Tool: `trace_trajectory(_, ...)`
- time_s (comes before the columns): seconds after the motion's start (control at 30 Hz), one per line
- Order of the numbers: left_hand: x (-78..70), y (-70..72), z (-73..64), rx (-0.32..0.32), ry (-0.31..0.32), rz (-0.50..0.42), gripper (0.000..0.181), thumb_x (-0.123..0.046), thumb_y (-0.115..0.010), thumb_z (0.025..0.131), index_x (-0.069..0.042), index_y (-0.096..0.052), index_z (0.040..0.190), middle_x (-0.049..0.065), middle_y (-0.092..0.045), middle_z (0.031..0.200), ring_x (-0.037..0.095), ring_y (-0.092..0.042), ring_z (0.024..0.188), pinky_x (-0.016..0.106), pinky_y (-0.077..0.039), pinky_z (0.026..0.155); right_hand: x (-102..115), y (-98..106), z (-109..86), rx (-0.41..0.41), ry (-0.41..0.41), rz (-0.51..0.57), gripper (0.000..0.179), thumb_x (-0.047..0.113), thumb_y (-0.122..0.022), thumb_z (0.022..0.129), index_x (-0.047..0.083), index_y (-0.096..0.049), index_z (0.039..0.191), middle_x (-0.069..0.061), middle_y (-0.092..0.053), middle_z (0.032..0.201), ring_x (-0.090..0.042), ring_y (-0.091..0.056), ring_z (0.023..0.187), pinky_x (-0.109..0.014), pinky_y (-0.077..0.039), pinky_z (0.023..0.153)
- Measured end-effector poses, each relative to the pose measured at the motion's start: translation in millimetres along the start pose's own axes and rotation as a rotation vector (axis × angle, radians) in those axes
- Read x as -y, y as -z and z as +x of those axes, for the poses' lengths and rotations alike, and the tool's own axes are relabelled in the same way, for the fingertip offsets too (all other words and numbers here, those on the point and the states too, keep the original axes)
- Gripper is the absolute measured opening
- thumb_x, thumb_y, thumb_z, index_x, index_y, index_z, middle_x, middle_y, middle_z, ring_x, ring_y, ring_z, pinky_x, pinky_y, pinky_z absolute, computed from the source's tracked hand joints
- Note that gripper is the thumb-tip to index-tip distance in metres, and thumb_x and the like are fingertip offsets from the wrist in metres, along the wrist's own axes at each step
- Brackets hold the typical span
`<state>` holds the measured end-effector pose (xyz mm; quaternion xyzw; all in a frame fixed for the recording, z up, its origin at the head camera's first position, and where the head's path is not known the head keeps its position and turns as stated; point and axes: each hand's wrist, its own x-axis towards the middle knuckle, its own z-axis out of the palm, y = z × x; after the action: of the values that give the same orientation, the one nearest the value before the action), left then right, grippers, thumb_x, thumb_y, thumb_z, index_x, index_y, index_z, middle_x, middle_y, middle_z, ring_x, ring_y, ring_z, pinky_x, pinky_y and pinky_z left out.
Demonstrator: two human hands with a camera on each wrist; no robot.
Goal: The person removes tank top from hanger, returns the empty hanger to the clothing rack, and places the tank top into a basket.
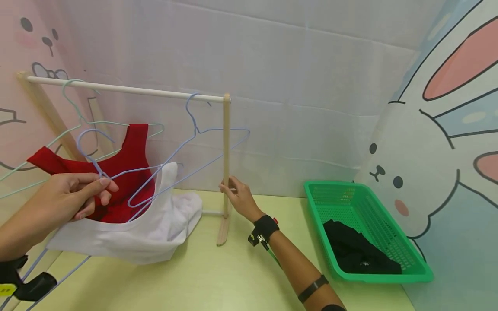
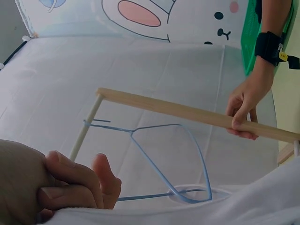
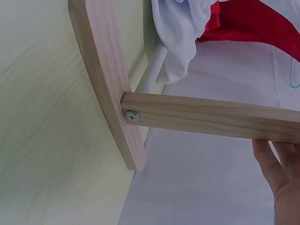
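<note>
My left hand point(image 1: 83, 194) pinches a blue wire hanger point(image 1: 86, 157) just below its hook. From that hanger a white tank top point(image 1: 128, 242) hangs in front of the rack. My right hand point(image 1: 243, 201) grips the right wooden post point(image 1: 226, 142) of the garment rack low down, thumb and fingers on either side of it in the left wrist view. Behind the white top, a red sleeveless top point(image 1: 132, 151) hangs on a mint green hanger point(image 1: 74, 103) on the rail. Another blue hanger point(image 1: 190, 114), with no garment on it, hangs near the rail's right end.
A green plastic basket point(image 1: 412, 276) with a black folded garment point(image 1: 355, 250) inside stands on the right of the pale yellow table point(image 1: 253, 280). White curtain and rabbit-printed panels close off the back and sides. A lower crossbar point(image 3: 152, 70) joins the rack's post near its foot.
</note>
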<state>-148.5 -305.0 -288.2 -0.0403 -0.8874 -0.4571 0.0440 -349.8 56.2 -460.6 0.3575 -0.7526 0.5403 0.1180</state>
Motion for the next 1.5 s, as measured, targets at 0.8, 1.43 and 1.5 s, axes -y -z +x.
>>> trace_trajectory(0.8, 30.2, -17.3, -18.3, -0.013, -0.043, 0.009, 0.03, -0.015, -0.051, 0.115, 0.01, -0.067, 0.116, 0.004, -0.068, 0.079, 0.018, -0.046, 0.048, 0.032, -0.039, 0.045, 14.7, -30.1, -32.5, -0.306, 0.122, -0.299, 0.071, 0.009, -0.074, 0.101, 0.0, -0.033, 0.157, -0.023, -0.029, 0.156, -0.04, -0.042, 0.14, -0.053, -0.044, 0.114)
trace_trajectory(1.43, 43.9, -12.5, -26.3, 0.035, -0.063, 0.02, 0.029, -0.015, -0.05, 0.116, 0.008, -0.067, 0.116, 0.009, -0.068, 0.079, 0.022, -0.045, 0.048, 0.035, -0.036, 0.046, 44.6, -87.5, -22.1, 0.21, 0.166, -0.335, 0.07, 0.026, -0.059, 0.111, 0.005, -0.024, 0.168, -0.015, -0.014, 0.176, -0.029, -0.06, 0.133, -0.034, -0.05, 0.109)
trace_trajectory(1.5, 43.9, -13.0, -27.9, 0.047, -0.048, 0.035, 0.028, -0.016, -0.051, 0.115, 0.008, -0.067, 0.117, 0.009, -0.067, 0.08, 0.023, -0.045, 0.048, 0.035, -0.035, 0.046, 48.3, -94.9, -16.6, 0.206, 0.145, -0.299, 0.074, 0.025, -0.06, 0.111, 0.007, -0.02, 0.169, -0.013, -0.015, 0.176, -0.027, -0.063, 0.128, -0.027, -0.051, 0.103)
